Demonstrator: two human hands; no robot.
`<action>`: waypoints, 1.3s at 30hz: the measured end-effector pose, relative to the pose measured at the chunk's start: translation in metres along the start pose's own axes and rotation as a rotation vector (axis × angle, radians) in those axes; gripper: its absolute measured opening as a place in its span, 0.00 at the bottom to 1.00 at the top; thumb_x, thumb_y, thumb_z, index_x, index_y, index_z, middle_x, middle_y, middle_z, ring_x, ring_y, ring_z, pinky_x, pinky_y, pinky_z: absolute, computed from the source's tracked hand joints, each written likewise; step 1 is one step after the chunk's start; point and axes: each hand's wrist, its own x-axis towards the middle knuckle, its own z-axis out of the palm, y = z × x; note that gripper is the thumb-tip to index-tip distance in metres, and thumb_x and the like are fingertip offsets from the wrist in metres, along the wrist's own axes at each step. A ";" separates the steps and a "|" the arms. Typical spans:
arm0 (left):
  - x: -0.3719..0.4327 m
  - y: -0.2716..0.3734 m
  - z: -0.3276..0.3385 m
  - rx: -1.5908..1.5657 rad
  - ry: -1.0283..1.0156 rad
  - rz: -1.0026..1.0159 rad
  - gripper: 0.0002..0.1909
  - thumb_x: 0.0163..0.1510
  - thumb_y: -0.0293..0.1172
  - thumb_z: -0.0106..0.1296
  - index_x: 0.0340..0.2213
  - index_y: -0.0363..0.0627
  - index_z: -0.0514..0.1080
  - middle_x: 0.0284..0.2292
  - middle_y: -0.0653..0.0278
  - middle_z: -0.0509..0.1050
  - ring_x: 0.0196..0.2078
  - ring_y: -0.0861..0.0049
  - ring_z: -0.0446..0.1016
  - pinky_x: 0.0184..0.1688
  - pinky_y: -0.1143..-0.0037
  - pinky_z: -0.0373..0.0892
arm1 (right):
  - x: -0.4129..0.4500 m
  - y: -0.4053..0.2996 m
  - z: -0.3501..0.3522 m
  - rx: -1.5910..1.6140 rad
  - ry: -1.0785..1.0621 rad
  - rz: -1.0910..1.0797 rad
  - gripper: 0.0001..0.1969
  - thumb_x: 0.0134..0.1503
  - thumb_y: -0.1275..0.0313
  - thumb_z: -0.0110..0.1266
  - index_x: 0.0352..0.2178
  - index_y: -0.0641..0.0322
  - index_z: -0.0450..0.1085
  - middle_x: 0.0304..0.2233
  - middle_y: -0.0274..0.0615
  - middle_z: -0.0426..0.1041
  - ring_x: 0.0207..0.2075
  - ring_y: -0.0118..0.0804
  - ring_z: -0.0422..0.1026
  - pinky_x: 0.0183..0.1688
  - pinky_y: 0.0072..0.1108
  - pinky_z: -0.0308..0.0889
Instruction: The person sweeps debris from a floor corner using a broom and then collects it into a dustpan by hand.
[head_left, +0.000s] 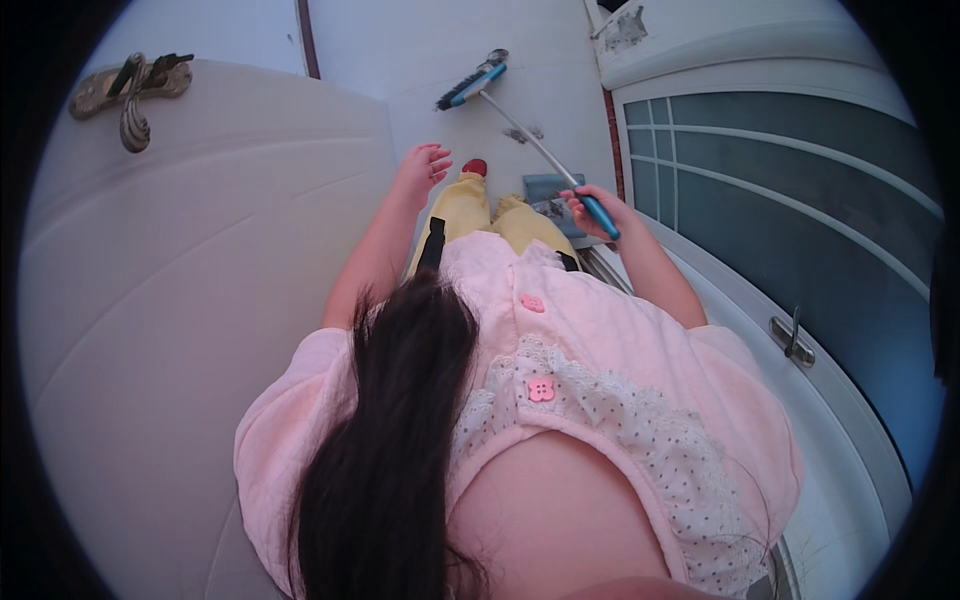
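My right hand (594, 211) grips the blue end of a broom's metal handle (529, 139). Its blue head with dark bristles (471, 87) lies tilted on the pale floor, and a grey clump of lint or hair (497, 56) clings to the far end. Held out over the floor, my left hand (424, 171) is empty, its fingers slightly apart. A blue dustpan (534, 184) sits on the floor beside my leg, partly behind my right hand, with grey dirt in it. Between dustpan and broom head lies a small patch of dark dirt (523, 135).
On my left stands a white door (285, 195) with an ornate metal handle (135, 112) and a key at its lock. To my right is a white-framed door with dark glass panes (780, 180) and a small handle (792, 339). My red shoe (474, 166) shows ahead.
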 end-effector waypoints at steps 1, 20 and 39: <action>-0.001 0.000 -0.002 -0.004 0.010 0.005 0.13 0.47 0.32 0.35 0.36 0.41 0.58 0.32 0.61 0.65 0.31 0.77 0.64 0.31 0.80 0.61 | 0.016 0.003 -0.004 -0.008 -0.004 0.008 0.05 0.45 0.73 0.41 0.24 0.65 0.59 0.14 0.33 0.60 0.14 0.23 0.61 0.18 0.14 0.62; 0.000 -0.011 -0.003 0.017 -0.004 -0.012 0.13 0.46 0.32 0.35 0.36 0.42 0.57 0.33 0.63 0.65 0.32 0.78 0.64 0.32 0.80 0.61 | -0.004 0.076 -0.183 -1.798 0.929 -0.126 0.27 0.49 0.55 0.29 0.21 0.70 0.66 0.22 0.52 0.67 0.29 0.50 0.66 0.32 0.31 0.59; -0.022 -0.047 0.025 0.062 -0.128 0.001 0.13 0.45 0.30 0.36 0.35 0.42 0.58 0.31 0.62 0.65 0.31 0.78 0.64 0.31 0.81 0.61 | -0.059 0.029 -0.095 -1.228 0.647 -0.301 0.15 0.46 0.63 0.39 0.18 0.66 0.62 0.11 0.40 0.61 0.09 0.31 0.61 0.14 0.22 0.59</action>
